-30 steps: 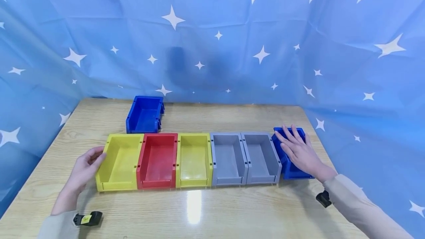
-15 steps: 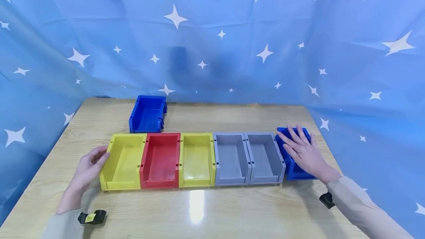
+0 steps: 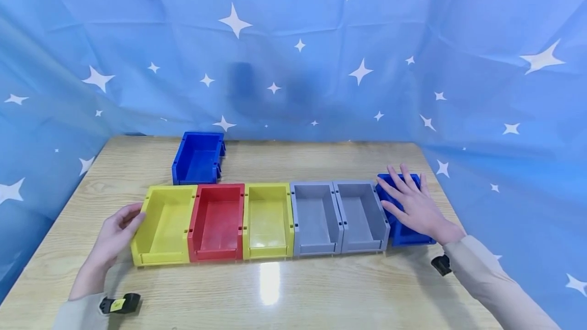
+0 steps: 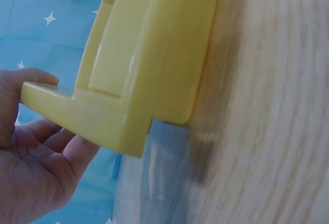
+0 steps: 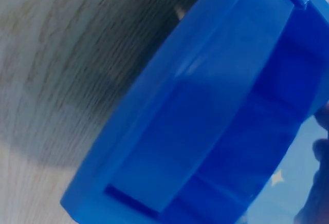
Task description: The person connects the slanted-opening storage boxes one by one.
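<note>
My left hand [image 3: 116, 233] grips the left wall of the yellow bin [image 3: 165, 225] at the row's left end. In the left wrist view the thumb lies over the rim of this yellow bin [image 4: 123, 90], with the fingers beneath on its outer side. My right hand [image 3: 417, 210], fingers spread, is over the blue bin [image 3: 410, 236] at the right end and hides part of it. In the right wrist view that blue bin [image 5: 205, 111] fills the middle, and only a dark edge of the hand shows at the right.
Between them stand a red bin [image 3: 221, 223], a second yellow bin [image 3: 268, 223] and two grey bins [image 3: 316, 220], side by side. Another blue bin [image 3: 199, 159] sits behind the row at the left. A starry blue curtain [image 3: 293, 55] hangs around the wooden table [image 3: 206, 289].
The right hand's fingers have risen slightly and spread wider over the blue bin. My left hand stays on the yellow bin. The head view shifts a little sideways.
</note>
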A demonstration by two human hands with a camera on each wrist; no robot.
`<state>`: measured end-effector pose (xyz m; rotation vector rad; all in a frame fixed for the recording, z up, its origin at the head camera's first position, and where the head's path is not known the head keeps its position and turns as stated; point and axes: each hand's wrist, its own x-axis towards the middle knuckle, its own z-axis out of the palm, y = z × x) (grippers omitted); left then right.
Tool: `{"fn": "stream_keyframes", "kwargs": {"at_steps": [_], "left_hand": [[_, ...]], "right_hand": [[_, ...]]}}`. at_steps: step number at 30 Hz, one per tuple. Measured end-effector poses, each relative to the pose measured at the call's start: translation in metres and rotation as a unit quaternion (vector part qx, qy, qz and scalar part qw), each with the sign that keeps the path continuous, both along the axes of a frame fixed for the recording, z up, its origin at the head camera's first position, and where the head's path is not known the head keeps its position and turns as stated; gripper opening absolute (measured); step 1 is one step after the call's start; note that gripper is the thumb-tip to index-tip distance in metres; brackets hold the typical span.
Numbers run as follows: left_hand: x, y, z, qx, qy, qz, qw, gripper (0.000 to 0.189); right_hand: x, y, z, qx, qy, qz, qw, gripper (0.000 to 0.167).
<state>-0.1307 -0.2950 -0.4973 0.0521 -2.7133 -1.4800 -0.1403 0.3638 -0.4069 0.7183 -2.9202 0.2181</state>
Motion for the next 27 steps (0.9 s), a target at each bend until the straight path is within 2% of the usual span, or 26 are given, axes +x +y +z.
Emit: {"fn": "stream_keyframes", "kwargs": {"at_steps": [3,5,7,13,17,24,27], "left_hand": [[-0.004,-0.009,-0.016,0.003,0.006,0.004,1.0,0.057],[-0.006,-0.013,-0.023,-0.001,0.008,-0.001,1.0,0.059],[-0.008,-0.016,-0.03,-0.011,0.006,0.008,0.9999,0.059],[-0.009,-0.021,-0.034,-0.016,0.006,-0.006,0.9998,0.063],[-0.004,-0.012,-0.022,-0.015,0.006,-0.001,0.9999,0.061],[0.008,0.011,0.022,-0.003,0.001,-0.006,1.0,0.044],[0.011,0.016,0.032,-0.006,0.004,-0.009,0.9999,0.041]], "right_hand": [[-0.001,-0.001,-0.002,0.006,0.0,0.0,1.0,0.062],[-0.002,0.0,-0.003,0.007,-0.006,-0.002,1.0,0.063],[-0.002,0.001,-0.005,0.002,-0.02,-0.007,0.9998,0.063],[-0.001,0.003,-0.008,-0.037,-0.079,-0.021,0.9959,0.063],[-0.002,0.003,-0.009,-0.058,-0.102,-0.017,0.993,0.062],[-0.001,0.003,-0.008,-0.061,-0.112,-0.019,0.9917,0.062],[-0.001,0.003,-0.005,-0.055,-0.105,-0.016,0.9928,0.063]]}}
